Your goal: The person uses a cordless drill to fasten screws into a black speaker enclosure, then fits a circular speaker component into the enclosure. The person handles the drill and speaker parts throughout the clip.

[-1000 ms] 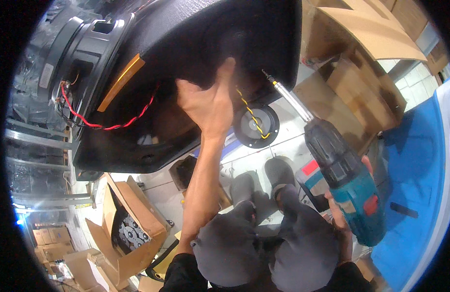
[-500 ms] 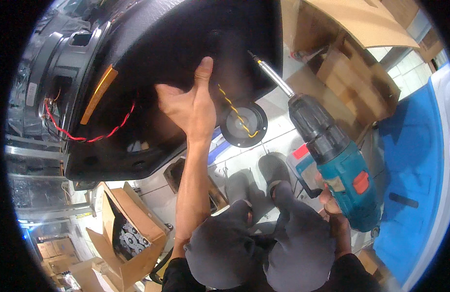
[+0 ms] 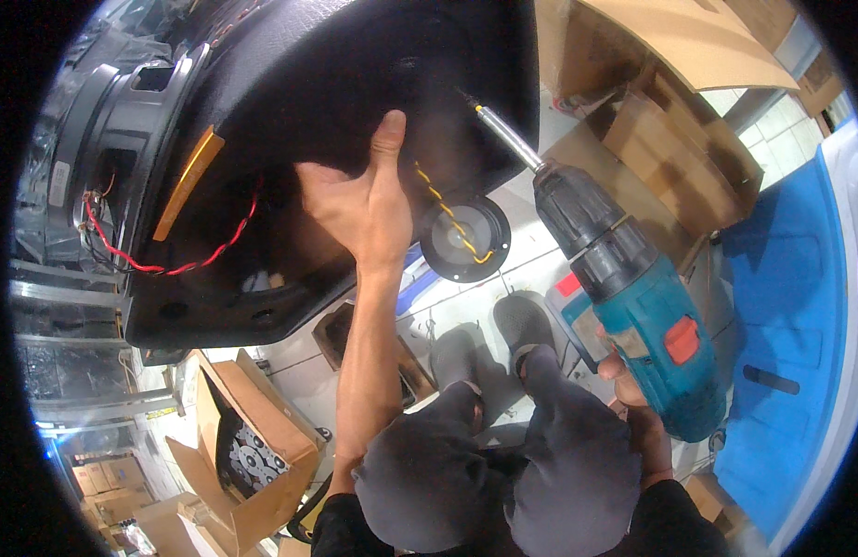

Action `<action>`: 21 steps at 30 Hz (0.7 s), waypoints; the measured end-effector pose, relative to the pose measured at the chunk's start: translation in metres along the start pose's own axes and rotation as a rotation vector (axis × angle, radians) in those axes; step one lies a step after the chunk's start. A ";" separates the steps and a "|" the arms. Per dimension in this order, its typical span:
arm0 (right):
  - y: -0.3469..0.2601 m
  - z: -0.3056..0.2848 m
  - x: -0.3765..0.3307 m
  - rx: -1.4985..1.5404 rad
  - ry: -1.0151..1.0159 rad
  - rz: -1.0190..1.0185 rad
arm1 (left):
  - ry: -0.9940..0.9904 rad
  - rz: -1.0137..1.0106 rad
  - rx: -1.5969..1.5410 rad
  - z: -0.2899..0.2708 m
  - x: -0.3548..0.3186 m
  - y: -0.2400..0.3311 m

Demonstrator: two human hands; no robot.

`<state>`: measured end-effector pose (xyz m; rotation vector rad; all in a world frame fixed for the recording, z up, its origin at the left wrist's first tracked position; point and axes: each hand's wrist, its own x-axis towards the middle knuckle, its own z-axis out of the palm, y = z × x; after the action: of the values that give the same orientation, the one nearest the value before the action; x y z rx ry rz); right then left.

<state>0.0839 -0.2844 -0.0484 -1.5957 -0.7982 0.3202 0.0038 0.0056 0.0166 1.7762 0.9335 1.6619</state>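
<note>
Two hands share the work on a big black speaker cabinet (image 3: pixel 355 102) that fills the upper left of the view, tipped up in front of the person above their knees. The left hand (image 3: pixel 359 209) lies flat and spread against its textured shell, thumb out, fingers pointing up, bracing it. The right hand (image 3: pixel 629 395) is wrapped around the grip of a teal cordless drill (image 3: pixel 633 297), mostly hidden behind the tool; its long bit (image 3: pixel 503 135) points up and left, and the tip meets the cabinet's dark surface near the right edge.

Judging by its bulk and the large driver (image 3: pixel 104 158) with its heavy frame at the left, the cabinet looks heavy and stiff, awkward to balance with one palm. The pebbled shell should give fair grip, so a flat palm on the broad wall seems a sound hold; the rim would serve better for lifting.

Loose parts look delicate. A red and black wire pair (image 3: pixel 183 255) runs from the big driver across the opening, and a yellow twisted wire (image 3: pixel 448 213) leads to a small round driver (image 3: pixel 464 239) hanging free below the cabinet; neither wants pulling. An orange strip (image 3: pixel 188 181) sits along the inner edge.

Below, open cardboard boxes (image 3: pixel 248 436) stand on the floor, and a blue mat (image 3: pixel 791 325) lies to the right.
</note>
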 end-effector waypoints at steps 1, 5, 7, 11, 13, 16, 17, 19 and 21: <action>0.000 0.000 0.001 -0.035 -0.005 -0.041 | 0.000 0.013 -0.037 0.000 0.000 0.001; -0.001 -0.003 0.005 -0.256 -0.066 -0.192 | 0.007 0.007 -0.007 0.000 0.000 0.003; -0.008 -0.005 0.006 -0.465 -0.092 -0.144 | 0.002 0.001 0.016 0.001 -0.001 0.004; -0.047 -0.006 0.010 -0.694 -0.218 0.094 | 0.005 0.026 -0.020 0.001 -0.001 0.005; -0.071 -0.009 0.020 -0.652 -0.341 0.156 | 0.005 0.018 -0.026 0.000 -0.001 0.004; -0.093 0.000 0.031 -0.577 -0.446 0.227 | 0.005 0.008 -0.081 0.001 0.000 0.003; -0.096 0.005 0.033 -0.544 -0.430 0.234 | 0.013 0.021 -0.119 0.002 0.000 0.002; -0.097 0.013 0.036 -0.477 -0.400 0.245 | 0.019 0.044 -0.142 0.002 0.001 0.000; -0.096 0.019 0.035 -0.411 -0.369 0.260 | 0.004 0.029 -0.092 0.001 0.002 -0.001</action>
<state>0.0677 -0.2478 0.0471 -2.0677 -0.9811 0.6870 0.0048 0.0074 0.0171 1.7338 0.8234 1.6986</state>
